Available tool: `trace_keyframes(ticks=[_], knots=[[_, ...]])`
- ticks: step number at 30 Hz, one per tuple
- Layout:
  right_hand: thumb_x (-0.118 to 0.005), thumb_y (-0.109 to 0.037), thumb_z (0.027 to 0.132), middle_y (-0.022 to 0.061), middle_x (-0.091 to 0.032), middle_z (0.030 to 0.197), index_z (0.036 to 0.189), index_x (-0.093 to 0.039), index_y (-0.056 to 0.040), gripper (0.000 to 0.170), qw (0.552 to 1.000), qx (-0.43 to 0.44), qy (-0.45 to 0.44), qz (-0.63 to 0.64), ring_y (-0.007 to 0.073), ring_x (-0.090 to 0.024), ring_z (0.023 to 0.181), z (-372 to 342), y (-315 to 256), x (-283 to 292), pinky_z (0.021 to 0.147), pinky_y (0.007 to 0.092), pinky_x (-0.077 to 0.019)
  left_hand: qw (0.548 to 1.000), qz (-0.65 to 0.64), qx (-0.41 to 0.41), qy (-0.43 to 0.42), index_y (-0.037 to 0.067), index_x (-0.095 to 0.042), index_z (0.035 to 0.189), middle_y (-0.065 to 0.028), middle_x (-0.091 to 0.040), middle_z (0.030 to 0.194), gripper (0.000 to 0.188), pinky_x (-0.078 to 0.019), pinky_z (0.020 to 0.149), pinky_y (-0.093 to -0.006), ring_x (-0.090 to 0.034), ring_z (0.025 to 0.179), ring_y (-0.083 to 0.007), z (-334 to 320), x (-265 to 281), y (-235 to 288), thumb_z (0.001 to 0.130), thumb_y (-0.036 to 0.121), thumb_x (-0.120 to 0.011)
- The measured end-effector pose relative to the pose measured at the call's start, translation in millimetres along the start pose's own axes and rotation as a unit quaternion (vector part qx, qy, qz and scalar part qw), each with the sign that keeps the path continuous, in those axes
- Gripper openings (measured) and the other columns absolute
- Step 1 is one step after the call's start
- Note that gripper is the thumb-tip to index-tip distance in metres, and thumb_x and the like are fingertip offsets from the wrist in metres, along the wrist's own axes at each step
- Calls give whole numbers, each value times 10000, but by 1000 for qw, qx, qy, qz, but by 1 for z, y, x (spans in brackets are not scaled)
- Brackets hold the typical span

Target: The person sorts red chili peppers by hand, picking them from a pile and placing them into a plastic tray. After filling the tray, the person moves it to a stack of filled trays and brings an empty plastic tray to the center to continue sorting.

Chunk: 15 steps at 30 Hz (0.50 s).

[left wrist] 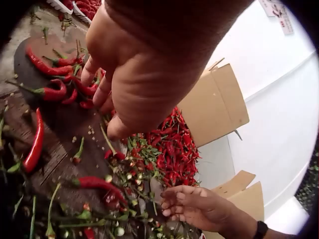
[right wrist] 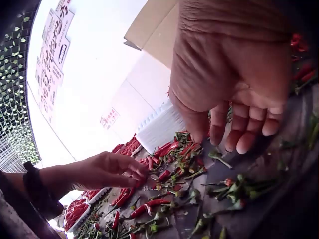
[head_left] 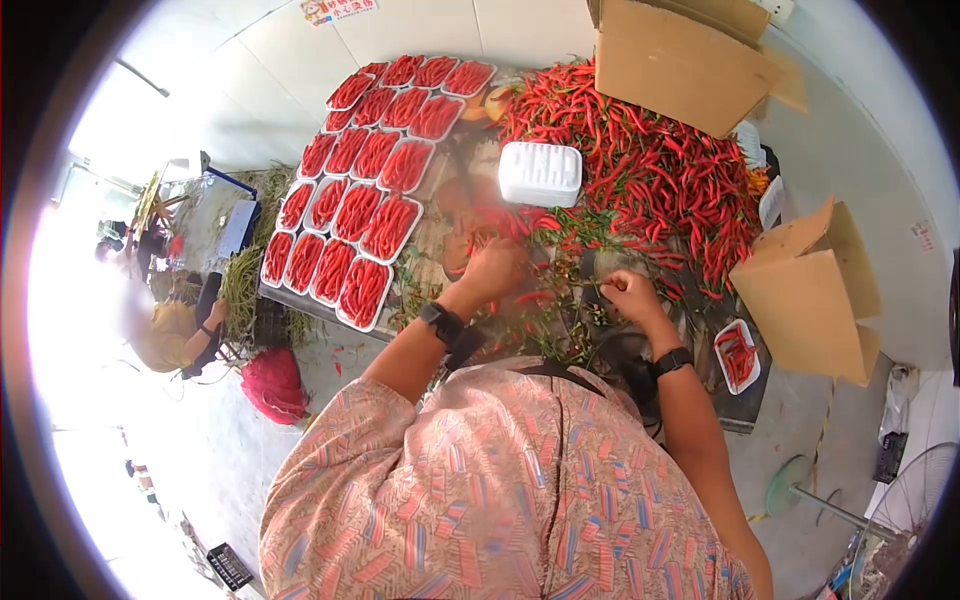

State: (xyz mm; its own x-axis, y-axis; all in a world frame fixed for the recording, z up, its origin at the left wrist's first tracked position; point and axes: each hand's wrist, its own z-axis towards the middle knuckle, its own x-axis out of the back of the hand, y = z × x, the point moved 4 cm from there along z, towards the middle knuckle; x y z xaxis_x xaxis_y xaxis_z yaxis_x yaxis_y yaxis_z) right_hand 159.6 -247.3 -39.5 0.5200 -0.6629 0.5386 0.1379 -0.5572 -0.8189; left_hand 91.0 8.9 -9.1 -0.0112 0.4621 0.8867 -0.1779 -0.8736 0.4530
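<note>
My left hand reaches down over a few loose red chillies on a dark patch of the table. In the left wrist view its fingers extend among those chillies, with the thumb apart from them. My right hand hovers over scattered green chilli stems, its fingers loosely bent and nothing visible between them. One cut stem lies just below its fingertips. More stems and several single chillies, such as a red chilli, are strewn between the two hands.
A big heap of red chillies fills the table's back right, beside stacked white trays. Rows of filled trays stand at the left. A part-filled tray sits near the right edge. Cardboard boxes flank the heap. Another person sits at the left.
</note>
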Motion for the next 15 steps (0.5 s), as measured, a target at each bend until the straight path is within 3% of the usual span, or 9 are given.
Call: trace_keyframes(ticks=[2,5,7,9,10,13,15], knots=[[-667,-242,827,93,-677,887,1029,-652,-12,306,998,-54,-32,5,167,-641,761,-6,3,5,669,336,-512,1000,14,-10,-2,107,-659,888,-126,-613,1003,214,-495,792,-457,-579,976,-322,-3,-10,1,738,254,-618],[-660,-236,842,101,-677,889,1057,-644,-7,315,999,-32,-37,8,179,-645,759,-3,16,4,662,344,-518,999,-3,-24,-22,106,-662,903,-126,-617,978,243,-501,766,-456,-601,937,-309,-1,-15,18,754,297,-639],[-648,-224,857,103,-675,885,1070,-635,0,310,998,-37,-42,7,179,-644,757,-4,10,6,654,342,-520,991,58,16,-116,109,-675,912,-125,-645,923,261,-509,727,-451,-634,876,-309,-1,-17,33,771,326,-647],[-679,-232,792,145,-694,925,990,-665,3,308,999,-35,-5,-28,226,-670,863,-4,3,9,771,338,-506,987,73,35,-139,109,-677,892,-126,-656,895,252,-511,716,-445,-643,855,-310,-2,-23,40,782,333,-643],[-679,-232,792,145,-694,925,990,-665,3,308,999,-30,-5,-30,226,-670,863,-4,2,9,771,338,-506,981,85,52,-164,109,-678,872,-128,-668,867,248,-514,704,-440,-653,835,-311,-4,-27,42,792,340,-639],[-668,-230,797,146,-693,941,994,-663,-2,301,999,-1,-45,4,237,-667,882,-6,-6,5,782,348,-505,986,86,67,-128,109,-677,823,-132,-680,829,201,-517,685,-433,-664,796,-314,-7,-32,43,799,300,-621],[-653,-179,842,81,-672,813,1026,-653,-4,254,998,35,-43,-3,157,-625,705,-8,-15,2,641,323,-495,986,83,66,-128,107,-670,834,-131,-672,856,187,-518,687,-433,-659,811,-311,-5,-32,41,804,280,-607]])
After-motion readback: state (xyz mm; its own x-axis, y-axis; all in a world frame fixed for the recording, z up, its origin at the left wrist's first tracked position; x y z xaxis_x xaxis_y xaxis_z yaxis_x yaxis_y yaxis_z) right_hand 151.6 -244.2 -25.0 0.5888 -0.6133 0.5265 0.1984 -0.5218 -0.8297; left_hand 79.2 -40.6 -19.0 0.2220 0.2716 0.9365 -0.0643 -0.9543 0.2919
